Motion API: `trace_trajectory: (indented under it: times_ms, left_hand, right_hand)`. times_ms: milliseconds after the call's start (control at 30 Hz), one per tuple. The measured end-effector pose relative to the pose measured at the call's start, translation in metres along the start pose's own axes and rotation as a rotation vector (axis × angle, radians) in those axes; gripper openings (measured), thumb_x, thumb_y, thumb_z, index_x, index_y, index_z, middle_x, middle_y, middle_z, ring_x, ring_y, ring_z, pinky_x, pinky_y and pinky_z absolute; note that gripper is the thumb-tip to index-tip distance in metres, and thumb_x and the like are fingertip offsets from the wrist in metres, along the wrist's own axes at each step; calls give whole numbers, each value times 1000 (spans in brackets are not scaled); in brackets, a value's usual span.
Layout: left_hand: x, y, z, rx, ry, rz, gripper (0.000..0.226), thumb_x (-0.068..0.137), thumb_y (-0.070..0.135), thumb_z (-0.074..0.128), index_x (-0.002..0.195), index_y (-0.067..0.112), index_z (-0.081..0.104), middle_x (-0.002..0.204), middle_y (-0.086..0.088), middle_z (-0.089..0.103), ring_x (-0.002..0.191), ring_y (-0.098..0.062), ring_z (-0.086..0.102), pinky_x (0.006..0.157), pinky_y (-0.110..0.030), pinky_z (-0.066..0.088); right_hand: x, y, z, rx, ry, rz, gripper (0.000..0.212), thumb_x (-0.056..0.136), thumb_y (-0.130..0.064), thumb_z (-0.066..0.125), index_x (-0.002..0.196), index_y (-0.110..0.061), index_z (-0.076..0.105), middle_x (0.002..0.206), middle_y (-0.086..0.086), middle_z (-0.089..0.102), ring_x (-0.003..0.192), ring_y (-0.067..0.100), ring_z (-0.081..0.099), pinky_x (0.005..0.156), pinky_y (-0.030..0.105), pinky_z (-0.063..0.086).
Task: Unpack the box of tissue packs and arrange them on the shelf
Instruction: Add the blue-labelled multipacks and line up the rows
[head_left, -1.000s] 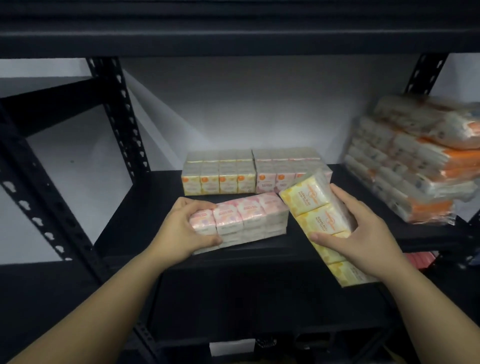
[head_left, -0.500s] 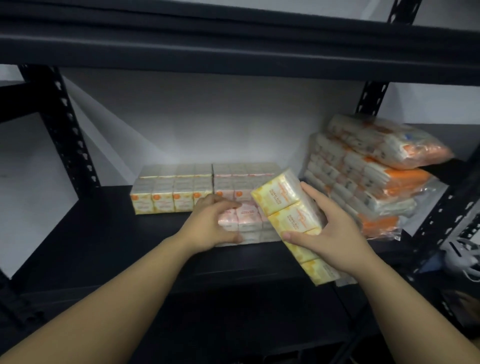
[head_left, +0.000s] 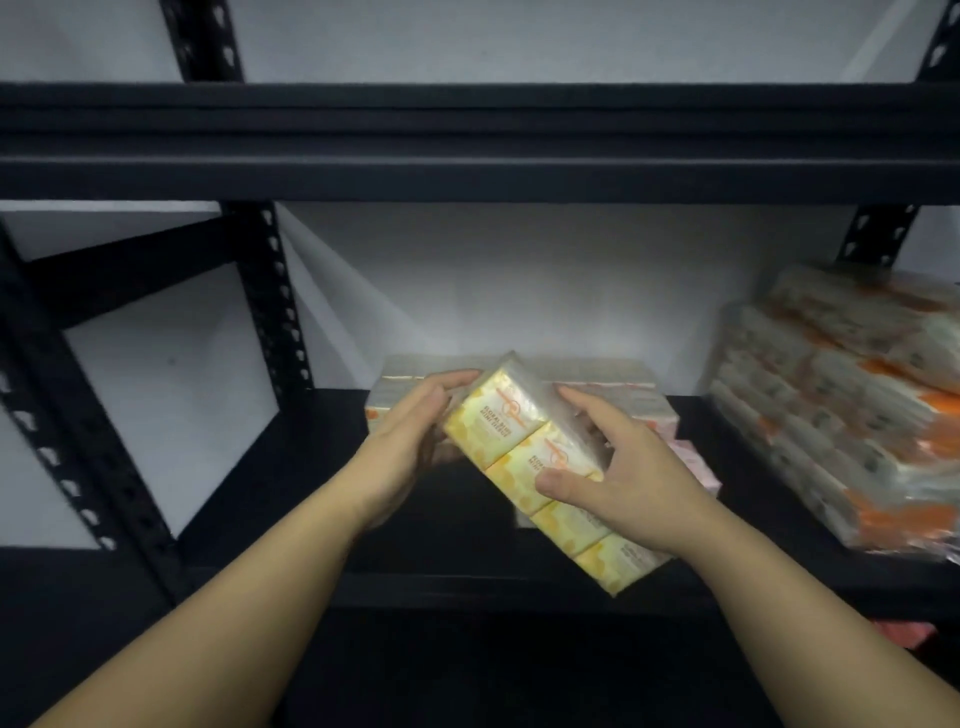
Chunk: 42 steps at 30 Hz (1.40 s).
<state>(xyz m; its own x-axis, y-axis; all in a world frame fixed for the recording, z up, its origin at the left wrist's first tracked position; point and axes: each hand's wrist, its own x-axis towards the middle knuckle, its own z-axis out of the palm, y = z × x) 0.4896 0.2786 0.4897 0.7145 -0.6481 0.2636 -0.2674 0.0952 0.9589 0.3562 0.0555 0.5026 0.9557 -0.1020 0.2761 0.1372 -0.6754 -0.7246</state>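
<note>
Dim, soft-focus view; edges bend and blur, shelf underside lost in shadow.

The held pack (head_left: 524, 457) is printed pale yellow with orange lettering and a mottled yellow pattern. The shelf (head_left: 311, 499) is painted black, the wall (head_left: 519, 280) white. The stack (head_left: 841, 410) is coloured white with orange bands, and a pink pack (head_left: 696, 467) is glimpsed.

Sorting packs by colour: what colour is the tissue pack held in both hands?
Yellow, with orange print: the tissue pack shows best in the head view.

Yellow tissue pack (head_left: 524, 457) tilted between left hand (head_left: 410, 447) and right hand (head_left: 623, 467) (thumb on its face), above black shelf (head_left: 291, 478).
</note>
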Motion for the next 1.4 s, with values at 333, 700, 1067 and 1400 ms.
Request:
trace_trajectory:
  times_ms: [333, 700, 1067, 1400]
  left_hand:
    - [-71, 0, -132, -129, 141, 2, 91, 62, 65, 88, 128, 9, 62, 116, -11, 71, 103, -27, 69, 82, -36, 57]
    - [-134, -37, -158, -77, 455, -15, 80, 58, 47, 97, 123, 13, 65, 117, -10, 74, 109, -29, 71, 84, -34, 58]
    - [-120, -54, -85, 422, 523, 25, 76, 64, 53, 94, 128, 38, 55, 117, 10, 63, 105, -11, 68, 85, -30, 59]
    - [-97, -69, -63, 586, 362, 48, 53, 85, 58, 68, 126, 25, 72, 109, 4, 53, 106, -11, 58, 97, -28, 52]
  right_hand:
    - [86, -72, 107, -52, -241, -209, 100, 63, -73, 82, 150, -41, 45, 140, -25, 54, 125, 1, 54, 108, 41, 49]
    - [118, -64, 187, -124, -249, -289, 92, 62, -75, 80, 144, -41, 55, 136, -22, 55, 128, 4, 45, 112, 47, 41]
    - [95, -31, 158, 111, -146, -22, 81, 71, -82, 59, 131, -28, 67, 124, -15, 64, 105, 2, 64, 88, 25, 54]
    - [85, -8, 138, 100, -366, 45, 80, 82, -43, 85, 150, -22, 48, 130, -7, 66, 113, 6, 64, 97, 33, 57]
